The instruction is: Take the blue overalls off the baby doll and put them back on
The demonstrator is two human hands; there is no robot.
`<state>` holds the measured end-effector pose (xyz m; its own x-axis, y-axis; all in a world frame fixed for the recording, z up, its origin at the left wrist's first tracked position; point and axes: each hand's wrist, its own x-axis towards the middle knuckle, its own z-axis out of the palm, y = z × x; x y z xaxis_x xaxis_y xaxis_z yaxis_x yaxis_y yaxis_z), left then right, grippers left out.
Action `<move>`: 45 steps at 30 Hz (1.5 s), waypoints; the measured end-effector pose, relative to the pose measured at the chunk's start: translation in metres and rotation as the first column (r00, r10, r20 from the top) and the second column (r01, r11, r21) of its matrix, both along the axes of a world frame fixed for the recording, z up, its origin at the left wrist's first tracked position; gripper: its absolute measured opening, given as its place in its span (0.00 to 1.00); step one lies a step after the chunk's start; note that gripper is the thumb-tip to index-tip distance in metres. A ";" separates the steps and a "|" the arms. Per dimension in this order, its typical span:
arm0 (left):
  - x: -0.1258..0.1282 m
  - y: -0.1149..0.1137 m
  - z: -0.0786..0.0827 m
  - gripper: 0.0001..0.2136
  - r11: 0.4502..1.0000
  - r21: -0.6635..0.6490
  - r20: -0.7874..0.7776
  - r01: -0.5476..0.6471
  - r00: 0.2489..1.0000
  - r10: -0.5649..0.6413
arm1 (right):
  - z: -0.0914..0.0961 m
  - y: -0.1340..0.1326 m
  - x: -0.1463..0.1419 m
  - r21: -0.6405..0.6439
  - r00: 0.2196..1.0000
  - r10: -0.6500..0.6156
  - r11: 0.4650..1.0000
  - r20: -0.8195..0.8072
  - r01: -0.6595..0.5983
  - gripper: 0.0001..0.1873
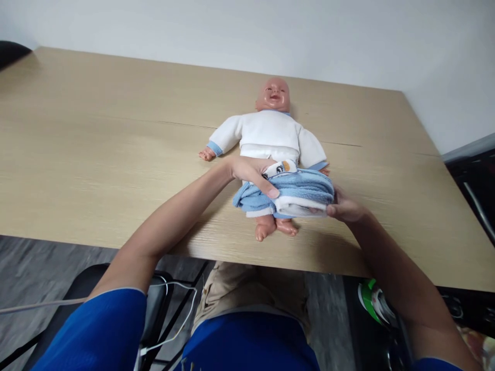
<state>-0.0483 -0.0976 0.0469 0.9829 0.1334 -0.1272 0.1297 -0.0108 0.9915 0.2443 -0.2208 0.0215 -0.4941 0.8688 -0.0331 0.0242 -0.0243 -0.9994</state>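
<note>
A baby doll (270,129) lies face up on the table, dressed in a white long-sleeved top with blue cuffs. Its head points to the far wall and its bare feet towards me. Over its lower body I hold a bunched blue and white baby garment (301,185) with a cartoon face patch. My left hand (257,175) grips the garment's left part, thumb on top, its other fingers mostly hidden. At the opposite end, my right hand (344,206) pinches the edge beside a white-trimmed opening. The fabric hides the doll's legs down to the ankles.
The wooden table (96,154) reaches to a pale wall. A black chair (85,288) with a white cable stands below the near edge on the left. At lower right, a green and white round object (373,301) sits on something dark.
</note>
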 end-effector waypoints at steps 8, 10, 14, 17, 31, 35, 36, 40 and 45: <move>0.003 -0.006 0.006 0.30 0.999 0.035 -0.020 0.000 1.000 0.001 | 0.005 -0.002 -0.015 0.123 0.975 -0.160 0.982 0.154 0.141 0.33; 0.006 -0.009 0.010 0.29 0.997 0.079 -0.024 -0.017 1.000 0.019 | 0.002 0.001 -0.018 0.205 0.952 -0.261 0.952 0.163 0.226 0.30; 0.010 -0.014 0.016 0.31 0.975 0.218 -0.046 -0.042 0.998 0.053 | 0.003 0.002 -0.025 0.328 0.914 -0.384 0.887 0.131 0.325 0.25; 0.011 -0.017 0.021 0.27 0.934 0.341 -0.067 -0.109 0.988 0.140 | 0.010 -0.017 -0.036 0.332 0.883 -0.454 0.857 0.122 0.395 0.20; 0.014 -0.047 0.043 0.19 0.811 0.583 -0.258 0.038 0.956 0.140 | -0.012 -0.133 -0.095 0.144 0.774 -0.609 0.793 0.173 0.592 0.28; 0.017 -0.053 0.040 0.25 0.782 0.619 -0.346 0.074 0.920 0.186 | -0.017 -0.144 -0.108 0.073 0.750 -0.629 0.774 0.206 0.629 0.31; 0.018 -0.055 0.040 0.26 0.779 0.622 -0.359 0.082 0.913 0.191 | -0.019 -0.146 -0.112 0.070 0.742 -0.634 0.768 0.215 0.636 0.32; 0.019 -0.062 0.042 0.24 0.740 0.666 -0.389 0.095 0.891 0.235 | -0.033 -0.154 -0.122 0.224 0.650 -0.722 0.692 0.238 0.687 0.29; 0.017 -0.064 0.034 0.34 0.759 0.646 -0.405 0.080 0.879 0.252 | -0.045 -0.155 -0.123 0.653 0.403 -0.873 0.477 0.274 0.588 0.14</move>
<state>-0.0317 -0.1619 0.0808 0.8145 0.4257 -0.3942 0.5798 -0.5705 0.5817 0.1215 -0.3757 -0.0239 0.3345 0.8491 0.4088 0.6963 0.0697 -0.7143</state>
